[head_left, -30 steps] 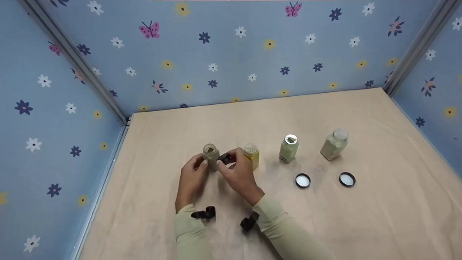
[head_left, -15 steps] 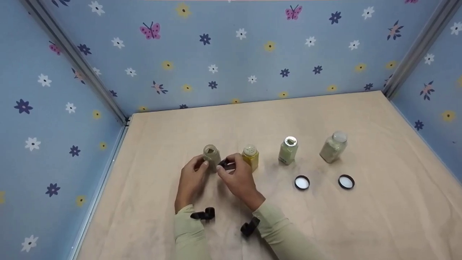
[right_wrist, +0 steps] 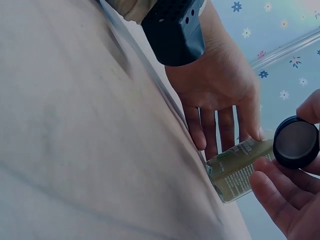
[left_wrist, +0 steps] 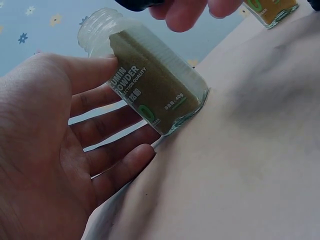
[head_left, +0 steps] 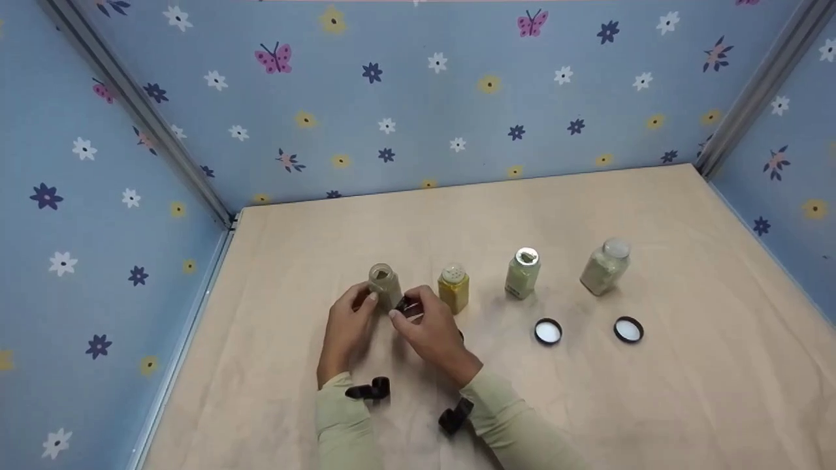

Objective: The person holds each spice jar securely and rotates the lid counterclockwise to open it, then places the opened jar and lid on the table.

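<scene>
My left hand (head_left: 349,320) holds a glass spice jar (left_wrist: 155,80) between thumb and fingers. Its label reads cumin powder, and brown powder fills most of it. The jar's threaded mouth is uncovered, and it stands on the table in the head view. Close beside it on the right, my right hand (head_left: 431,329) pinches a black screw cap (right_wrist: 296,142). In the right wrist view the cap's pale inner side shows. Just beyond the right hand stands a jar of yellow spice (head_left: 454,290) with a perforated shaker top.
Farther right stand a green-filled jar (head_left: 522,277) with a silvery top and another pale green jar (head_left: 603,269). Two black-rimmed caps (head_left: 548,331) lie upturned before them. A dark rim (head_left: 461,335) peeks out beside my right wrist. Flowered panels (head_left: 418,98) enclose the beige tabletop (head_left: 313,235).
My right hand has drawn slightly down, toward me, with the cap, uncovering more of the yellow jar. My left hand keeps its hold on the cumin jar.
</scene>
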Motion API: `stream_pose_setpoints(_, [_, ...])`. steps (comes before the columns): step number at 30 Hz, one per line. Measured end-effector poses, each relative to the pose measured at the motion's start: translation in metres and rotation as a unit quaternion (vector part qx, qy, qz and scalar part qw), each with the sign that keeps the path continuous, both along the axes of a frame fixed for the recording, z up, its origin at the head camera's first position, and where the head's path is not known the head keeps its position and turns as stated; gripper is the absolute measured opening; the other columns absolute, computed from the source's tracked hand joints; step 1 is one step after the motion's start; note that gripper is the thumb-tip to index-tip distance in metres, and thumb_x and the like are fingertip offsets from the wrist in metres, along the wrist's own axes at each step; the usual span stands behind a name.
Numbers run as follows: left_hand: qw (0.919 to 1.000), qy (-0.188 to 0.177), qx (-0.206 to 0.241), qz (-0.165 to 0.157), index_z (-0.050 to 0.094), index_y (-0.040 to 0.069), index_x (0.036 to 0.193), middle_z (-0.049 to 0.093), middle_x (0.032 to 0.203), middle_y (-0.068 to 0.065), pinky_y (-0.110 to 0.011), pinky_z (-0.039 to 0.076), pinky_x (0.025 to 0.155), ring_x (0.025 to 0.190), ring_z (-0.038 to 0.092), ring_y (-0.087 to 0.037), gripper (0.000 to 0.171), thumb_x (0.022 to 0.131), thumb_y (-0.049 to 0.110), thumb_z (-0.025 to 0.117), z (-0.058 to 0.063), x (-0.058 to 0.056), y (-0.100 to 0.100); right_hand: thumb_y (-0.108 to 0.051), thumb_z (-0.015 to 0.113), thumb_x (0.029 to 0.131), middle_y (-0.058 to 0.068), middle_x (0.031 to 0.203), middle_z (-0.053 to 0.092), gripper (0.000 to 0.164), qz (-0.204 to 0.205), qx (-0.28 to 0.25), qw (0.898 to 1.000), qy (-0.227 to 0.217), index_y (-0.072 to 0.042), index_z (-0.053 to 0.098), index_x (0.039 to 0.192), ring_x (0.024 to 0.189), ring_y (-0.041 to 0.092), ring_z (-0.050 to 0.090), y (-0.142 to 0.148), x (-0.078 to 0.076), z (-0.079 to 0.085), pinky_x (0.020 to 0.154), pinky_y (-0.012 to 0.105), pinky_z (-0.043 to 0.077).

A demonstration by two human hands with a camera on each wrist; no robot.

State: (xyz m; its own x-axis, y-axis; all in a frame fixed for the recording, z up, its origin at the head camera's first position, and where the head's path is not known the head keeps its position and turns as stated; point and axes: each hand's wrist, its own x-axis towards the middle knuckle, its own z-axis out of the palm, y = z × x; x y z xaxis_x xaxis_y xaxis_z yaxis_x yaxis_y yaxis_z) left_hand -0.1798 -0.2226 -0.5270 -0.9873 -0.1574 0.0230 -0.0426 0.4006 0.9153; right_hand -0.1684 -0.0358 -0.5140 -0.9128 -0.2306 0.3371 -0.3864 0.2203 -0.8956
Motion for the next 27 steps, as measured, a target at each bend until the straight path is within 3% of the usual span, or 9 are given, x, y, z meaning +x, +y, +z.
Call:
stream_pose_setpoints(10, [0.9999, -0.011, 0.006, 0.006, 0.063, 0.017, 0.135, 0.063, 0.131, -0.003, -0.042, 0.041, 0.107, 0.123, 0.055, -0.020, 0.037, 0.102, 0.034, 0.060, -0.0012, -0.0005, 0.0006, -0.018, 0.073, 0.092, 0.004, 0.099, 0.066, 0.029, 0.018, -0.014, 1.000, 0.001, -0.003, 0.060, 0.112, 0.079, 0.017, 0.068, 0.0015, 0.0019, -0.0027, 0.071, 0.028, 0.057])
stream_pose_setpoints(18, [0.9998, -0.009, 0.015, 0.005, 0.062, 0.014, 0.136, 0.061, 0.134, -0.006, -0.043, 0.039, 0.109, 0.125, 0.054, -0.021, 0.039, 0.102, 0.034, 0.059, -0.0012, -0.0008, -0.0009, -0.013, 0.073, 0.091, 0.002, 0.099, 0.063, 0.026, 0.028, -0.009, 0.999, 0.013, -0.005, 0.060, 0.112, 0.084, 0.017, 0.065, 0.0008, 0.0011, -0.0047, 0.074, 0.033, 0.058])
stream_pose_setpoints(27, [0.9999, -0.003, 0.012, 0.003, 0.062, 0.013, 0.136, 0.063, 0.132, -0.005, -0.042, 0.042, 0.106, 0.122, 0.056, -0.021, 0.040, 0.102, 0.033, 0.059, -0.0018, 0.0004, 0.0019, -0.020, 0.072, 0.091, 0.006, 0.104, 0.059, 0.031, 0.019, 0.065, 0.997, 0.044, -0.006, 0.061, 0.116, 0.088, 0.019, 0.060, 0.0018, 0.0051, -0.0057, 0.074, 0.030, 0.054])
